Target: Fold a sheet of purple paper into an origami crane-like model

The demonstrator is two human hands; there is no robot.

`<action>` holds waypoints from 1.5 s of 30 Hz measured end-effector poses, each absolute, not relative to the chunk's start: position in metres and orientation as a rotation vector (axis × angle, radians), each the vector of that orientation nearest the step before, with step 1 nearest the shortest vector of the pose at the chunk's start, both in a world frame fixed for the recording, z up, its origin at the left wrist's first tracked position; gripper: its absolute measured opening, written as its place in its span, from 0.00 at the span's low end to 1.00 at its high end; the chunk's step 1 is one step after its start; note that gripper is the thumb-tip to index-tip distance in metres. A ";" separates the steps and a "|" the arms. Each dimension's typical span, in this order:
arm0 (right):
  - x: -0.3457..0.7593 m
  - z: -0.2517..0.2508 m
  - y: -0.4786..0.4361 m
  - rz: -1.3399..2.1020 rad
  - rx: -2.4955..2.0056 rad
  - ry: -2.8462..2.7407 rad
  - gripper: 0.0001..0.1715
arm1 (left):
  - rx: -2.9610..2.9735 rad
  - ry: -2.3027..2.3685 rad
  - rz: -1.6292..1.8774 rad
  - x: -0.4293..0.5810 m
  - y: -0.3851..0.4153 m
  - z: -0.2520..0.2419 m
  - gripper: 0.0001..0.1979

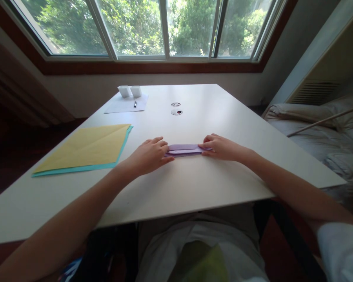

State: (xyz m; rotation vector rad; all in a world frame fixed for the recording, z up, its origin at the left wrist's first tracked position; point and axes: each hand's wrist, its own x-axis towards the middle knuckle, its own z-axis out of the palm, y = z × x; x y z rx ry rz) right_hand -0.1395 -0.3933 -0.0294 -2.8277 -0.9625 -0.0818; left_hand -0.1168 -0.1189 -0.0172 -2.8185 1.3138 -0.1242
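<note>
A narrow strip of folded purple paper (184, 149) lies across the white table in front of me, its long creased layers running left to right. Its left end is pinched by my left hand (153, 154), thumb on the near side and fingers on the far side. At the other end my right hand (217, 147) grips the paper in the same way. Both ends of the strip are partly hidden under the fingers.
Yellow and teal paper sheets (85, 147) lie stacked on the left. Farther back, a white sheet (120, 105) carries a pen (135, 104) and two small white containers (130, 91). Two round table fittings (177, 112) sit mid-table. A padded sofa (297, 121) stands on the right.
</note>
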 end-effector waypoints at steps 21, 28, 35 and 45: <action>-0.128 -0.052 -0.382 -0.180 -2.791 -0.856 0.24 | -2.698 2.081 0.119 -0.142 -0.149 -0.031 0.17; -0.121 -0.055 -0.375 -0.143 -2.642 -0.828 0.23 | -3.046 1.757 -0.124 -0.129 -0.159 -0.046 0.13; -0.127 -0.054 -0.378 -0.218 -2.711 -0.661 0.35 | -3.145 1.488 -0.244 -0.129 -0.161 -0.049 0.11; -0.126 -0.050 -0.371 0.004 -2.749 -0.497 0.37 | -3.389 1.017 -0.215 -0.108 -0.157 -0.055 0.25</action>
